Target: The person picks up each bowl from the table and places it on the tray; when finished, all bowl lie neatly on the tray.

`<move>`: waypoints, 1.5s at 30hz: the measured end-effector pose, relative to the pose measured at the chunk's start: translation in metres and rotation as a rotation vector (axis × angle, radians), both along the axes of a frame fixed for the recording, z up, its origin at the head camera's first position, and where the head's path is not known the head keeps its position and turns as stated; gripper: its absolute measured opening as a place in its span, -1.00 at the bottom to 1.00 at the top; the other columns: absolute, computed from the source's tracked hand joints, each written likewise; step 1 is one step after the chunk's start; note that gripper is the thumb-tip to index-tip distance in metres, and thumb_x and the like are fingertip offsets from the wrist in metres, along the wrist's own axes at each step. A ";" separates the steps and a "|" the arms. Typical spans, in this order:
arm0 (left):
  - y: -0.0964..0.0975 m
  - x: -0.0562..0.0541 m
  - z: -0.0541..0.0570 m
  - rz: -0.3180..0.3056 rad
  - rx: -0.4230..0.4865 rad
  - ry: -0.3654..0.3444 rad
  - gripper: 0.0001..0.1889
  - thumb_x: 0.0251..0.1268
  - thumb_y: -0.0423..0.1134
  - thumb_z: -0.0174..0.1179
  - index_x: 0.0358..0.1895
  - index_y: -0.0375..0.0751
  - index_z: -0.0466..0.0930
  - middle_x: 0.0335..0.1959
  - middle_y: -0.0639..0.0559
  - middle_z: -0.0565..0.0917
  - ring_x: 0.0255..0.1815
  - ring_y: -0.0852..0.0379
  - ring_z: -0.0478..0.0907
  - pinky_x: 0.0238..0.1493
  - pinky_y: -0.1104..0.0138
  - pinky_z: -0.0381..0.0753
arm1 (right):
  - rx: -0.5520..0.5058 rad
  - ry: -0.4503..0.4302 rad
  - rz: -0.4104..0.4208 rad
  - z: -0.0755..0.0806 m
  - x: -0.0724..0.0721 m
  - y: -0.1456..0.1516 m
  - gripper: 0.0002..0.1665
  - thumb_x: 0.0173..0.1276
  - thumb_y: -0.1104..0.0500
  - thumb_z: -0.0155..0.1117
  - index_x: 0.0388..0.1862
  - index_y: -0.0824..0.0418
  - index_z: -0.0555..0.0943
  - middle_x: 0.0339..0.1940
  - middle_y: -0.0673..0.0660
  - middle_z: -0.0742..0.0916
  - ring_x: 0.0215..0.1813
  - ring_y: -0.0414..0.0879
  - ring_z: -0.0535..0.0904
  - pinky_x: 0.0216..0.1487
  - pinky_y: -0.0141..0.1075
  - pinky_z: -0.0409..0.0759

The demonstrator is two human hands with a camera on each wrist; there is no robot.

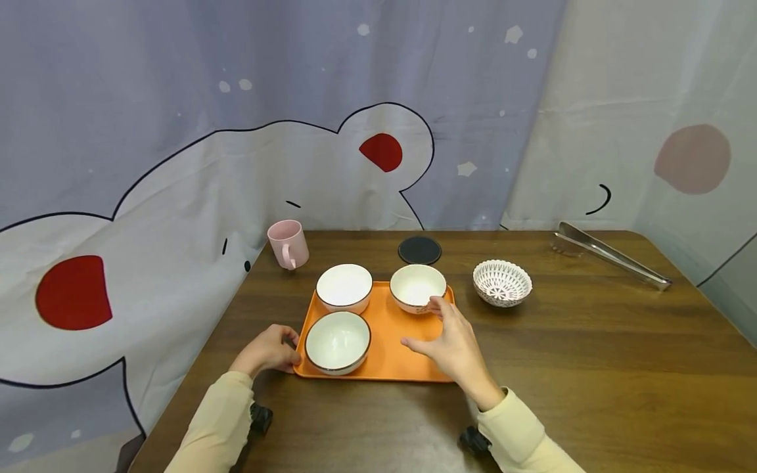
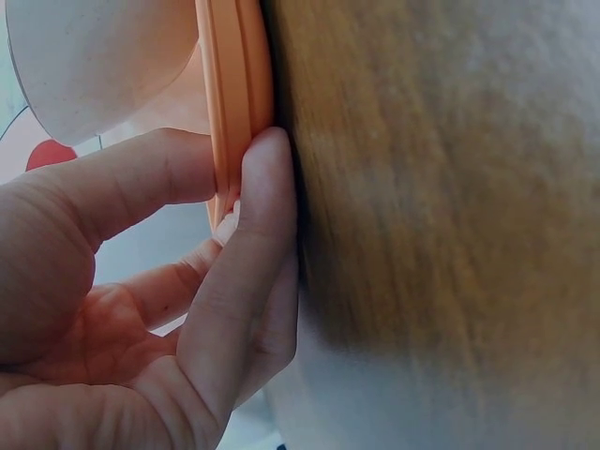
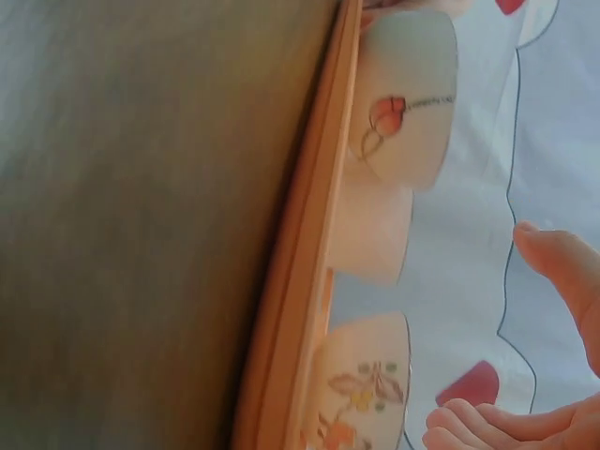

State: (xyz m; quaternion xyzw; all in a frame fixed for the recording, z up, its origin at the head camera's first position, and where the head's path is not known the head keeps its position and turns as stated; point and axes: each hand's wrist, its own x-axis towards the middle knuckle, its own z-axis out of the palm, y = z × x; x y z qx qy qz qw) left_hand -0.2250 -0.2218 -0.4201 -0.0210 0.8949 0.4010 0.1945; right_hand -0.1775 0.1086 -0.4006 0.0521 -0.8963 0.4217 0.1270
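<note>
My left hand (image 1: 273,349) pinches the left edge of an orange tray (image 1: 390,355) near its front corner. In the left wrist view the thumb and a finger (image 2: 267,187) lie on either side of the tray's rim. Three bowls stand upright on the tray: a dark-rimmed bowl (image 1: 337,343) at front left, a white bowl (image 1: 345,286) behind it and a cream bowl (image 1: 417,286) at back right. Over the tray's right side is my right hand (image 1: 454,345), thumb and fingers spread apart, fingertips close to the cream bowl's near rim. Nothing is between them.
A pink mug (image 1: 288,244) stands at the table's back left. Behind the tray lies a round black coaster (image 1: 420,249). A patterned openwork bowl (image 1: 503,282) sits right of the tray, and metal tongs (image 1: 615,255) lie farther right. A printed curtain (image 1: 248,184) hangs behind the table.
</note>
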 end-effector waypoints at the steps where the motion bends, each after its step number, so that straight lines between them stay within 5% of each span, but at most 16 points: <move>1: 0.000 0.000 0.000 0.000 0.000 -0.001 -0.69 -0.02 -0.52 0.26 -0.13 -0.44 0.48 -0.47 -0.17 0.62 -0.55 0.10 0.62 -0.40 0.26 0.74 | -0.003 -0.002 -0.008 0.000 0.000 0.003 0.04 -0.10 -0.01 0.64 0.31 0.37 0.38 0.18 0.27 0.62 0.24 0.15 0.51 0.27 0.05 0.46; 27: -0.001 -0.002 -0.003 -0.001 0.035 0.000 -0.69 -0.05 -0.55 0.25 -0.15 -0.45 0.48 -0.48 -0.17 0.61 -0.58 0.11 0.61 -0.43 0.27 0.74 | 0.047 -0.039 -0.226 0.009 -0.023 0.086 0.06 -0.02 -0.07 0.58 0.35 0.37 0.31 0.29 0.37 0.53 0.31 0.28 0.43 0.34 0.09 0.39; 45: -0.003 -0.003 -0.005 0.007 0.044 -0.009 -0.68 -0.05 -0.56 0.25 -0.15 -0.45 0.48 -0.49 -0.18 0.61 -0.58 0.11 0.61 -0.43 0.26 0.74 | 0.051 -0.056 -0.335 0.005 -0.039 0.116 0.19 -0.05 -0.11 0.58 0.38 0.48 0.22 0.28 0.47 0.44 0.30 0.38 0.34 0.32 0.18 0.30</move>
